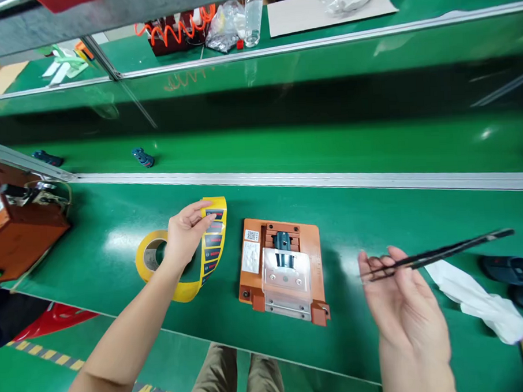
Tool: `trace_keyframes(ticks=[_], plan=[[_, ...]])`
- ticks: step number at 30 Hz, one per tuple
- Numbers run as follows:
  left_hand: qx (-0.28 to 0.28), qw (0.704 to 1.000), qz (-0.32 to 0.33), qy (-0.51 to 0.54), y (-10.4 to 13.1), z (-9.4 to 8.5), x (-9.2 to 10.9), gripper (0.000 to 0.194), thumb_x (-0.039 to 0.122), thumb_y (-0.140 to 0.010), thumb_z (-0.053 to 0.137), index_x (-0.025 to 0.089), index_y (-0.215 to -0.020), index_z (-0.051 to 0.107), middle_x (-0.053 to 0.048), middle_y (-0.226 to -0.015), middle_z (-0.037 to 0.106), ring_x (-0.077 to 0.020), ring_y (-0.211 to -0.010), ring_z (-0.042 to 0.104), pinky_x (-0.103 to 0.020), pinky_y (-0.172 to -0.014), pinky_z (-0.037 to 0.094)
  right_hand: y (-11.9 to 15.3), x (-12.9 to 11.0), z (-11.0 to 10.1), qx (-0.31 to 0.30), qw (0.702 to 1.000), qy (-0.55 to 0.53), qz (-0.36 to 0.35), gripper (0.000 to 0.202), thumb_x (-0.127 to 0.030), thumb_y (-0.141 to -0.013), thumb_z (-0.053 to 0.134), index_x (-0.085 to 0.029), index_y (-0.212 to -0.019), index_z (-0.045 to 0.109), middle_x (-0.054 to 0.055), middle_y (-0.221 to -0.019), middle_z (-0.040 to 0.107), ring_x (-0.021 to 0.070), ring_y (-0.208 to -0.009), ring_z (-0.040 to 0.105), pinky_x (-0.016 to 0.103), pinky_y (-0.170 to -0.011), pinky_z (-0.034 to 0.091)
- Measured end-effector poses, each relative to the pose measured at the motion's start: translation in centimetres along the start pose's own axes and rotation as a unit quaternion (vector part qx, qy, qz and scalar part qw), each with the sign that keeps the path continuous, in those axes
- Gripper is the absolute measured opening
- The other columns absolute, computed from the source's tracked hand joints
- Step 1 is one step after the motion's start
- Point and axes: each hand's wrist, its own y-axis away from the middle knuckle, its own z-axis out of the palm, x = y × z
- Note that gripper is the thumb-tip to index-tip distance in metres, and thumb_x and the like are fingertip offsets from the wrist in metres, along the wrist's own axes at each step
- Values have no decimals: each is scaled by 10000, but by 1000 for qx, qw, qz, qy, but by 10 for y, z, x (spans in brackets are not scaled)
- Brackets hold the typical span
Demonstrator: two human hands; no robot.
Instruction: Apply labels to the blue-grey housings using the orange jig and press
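My left hand (182, 237) pinches the upper end of a yellow strip of labels (213, 239) printed with dark rectangles. The strip curves down to its label roll (144, 267), which lies on the green bench behind my wrist. In my right hand (407, 314), palm up, a pair of black tweezers (458, 248) rests between thumb and fingers, with the thin tips to the left. Between the hands sits an orange-brown fixture (312, 246). It holds a dark plastic part (282, 241), and a clear plate (286, 278) covers its lower portion.
A white cloth (476, 302) and dark tool-like housings (514, 270) lie at the right. An orange-brown box with a metal device (26, 229) stands at the left. Behind a metal rail (287, 181), a green belt carries small dark blue housings (143, 157).
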Motion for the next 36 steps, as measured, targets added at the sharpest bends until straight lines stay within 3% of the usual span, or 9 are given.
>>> trace_keyframes(ticks=[6,11,16,23,26,28,30,33,36], plan=[[30,998,-52,12,27,0,-11,387,396,-645,873,173,-944,771,-75,-886,802,-224,-812,750,-324,-723,611,14,-14,76,-190,980,51,16,218,-447,-779,783,-304,-938,740,31,-891,719,177,-705,671,394,-719,604],[68,993,-21,-91,41,-4,-18,296,422,-652,862,182,-805,782,-31,-762,777,-194,-717,709,-273,-622,575,22,-17,145,-301,951,37,56,228,-363,-802,794,-248,-981,712,38,-930,764,185,-791,725,377,-795,625],[48,994,6,-102,48,-4,-18,236,410,-694,831,192,-775,790,-20,-764,773,-190,-710,699,-264,-606,569,18,-16,175,-371,925,32,70,244,-391,-801,796,-236,-955,688,27,-935,772,170,-829,731,352,-825,616],[28,995,14,-98,53,-1,-18,265,448,-723,805,195,-799,785,-27,-775,775,-203,-717,705,-273,-617,569,23,-11,178,-395,914,63,72,290,-429,-776,811,-219,-915,667,29,-905,766,171,-804,727,366,-837,609],[-12,980,50,-194,45,-1,-17,339,512,-836,682,202,-928,783,-60,-885,790,-222,-768,725,-285,-653,556,22,-12,171,-376,922,78,42,271,-435,-802,785,-222,-914,660,25,-887,761,174,-799,729,361,-814,606],[-22,942,83,-325,33,1,-19,447,560,-929,520,192,-985,769,-101,-912,786,-251,-781,729,-312,-669,536,19,-14,161,-352,931,96,19,263,-436,-814,773,-224,-918,656,22,-876,756,178,-805,730,357,-804,602],[-15,885,92,-457,17,6,-23,591,606,-967,379,147,-1021,747,-160,-875,771,-305,-763,727,-356,-666,516,14,-18,146,-339,934,111,9,256,-433,-823,766,-226,-920,652,19,-864,750,181,-815,728,353,-801,596],[-18,810,77,-580,-2,19,-31,719,665,-954,323,89,-1222,658,-206,-833,749,-375,-755,721,-400,-656,504,8,-24,119,-335,933,132,7,254,-434,-834,757,-225,-929,650,22,-869,741,182,-815,721,349,-793,588],[-35,781,77,-619,-6,27,-34,752,661,-959,316,102,-1425,504,-194,-820,748,-385,-777,722,-413,-674,512,4,-27,94,-326,933,150,7,244,-430,-840,751,-227,-930,650,20,-875,737,176,-812,711,339,-791,574]])
